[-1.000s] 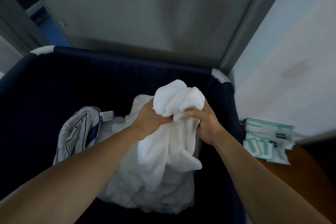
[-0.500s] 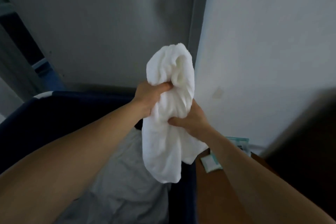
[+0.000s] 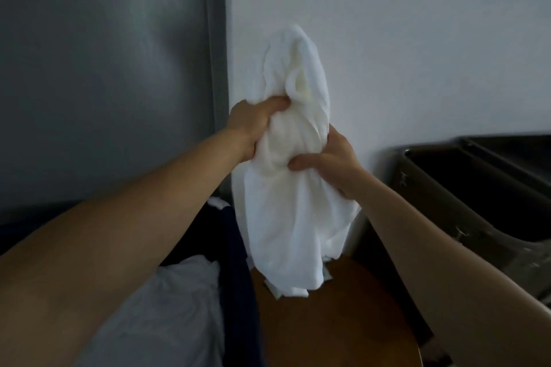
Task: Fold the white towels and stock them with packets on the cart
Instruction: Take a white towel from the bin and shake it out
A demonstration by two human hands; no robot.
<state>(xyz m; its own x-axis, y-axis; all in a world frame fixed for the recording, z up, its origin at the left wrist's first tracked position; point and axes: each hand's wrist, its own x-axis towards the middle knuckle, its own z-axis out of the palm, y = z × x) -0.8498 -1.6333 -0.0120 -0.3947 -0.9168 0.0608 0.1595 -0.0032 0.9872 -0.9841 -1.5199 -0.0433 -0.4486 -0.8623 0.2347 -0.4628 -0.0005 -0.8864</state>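
A bunched white towel hangs in the air in front of the white wall, above the brown wooden cart top. My left hand grips its upper left side with the fingers dug into the cloth. My right hand grips it lower down on the right. The towel's bottom end hangs over the packets; only a white sliver of them shows beneath it.
A dark blue laundry bin with more pale linen inside stands at the lower left. A grey metal door fills the left. A dark bin lined with plastic sits at the right.
Both hands lifted the towel out of the blue bin and carried it rightward, to above the wooden cart top. The view swung right with them, bringing the dark bin into sight.
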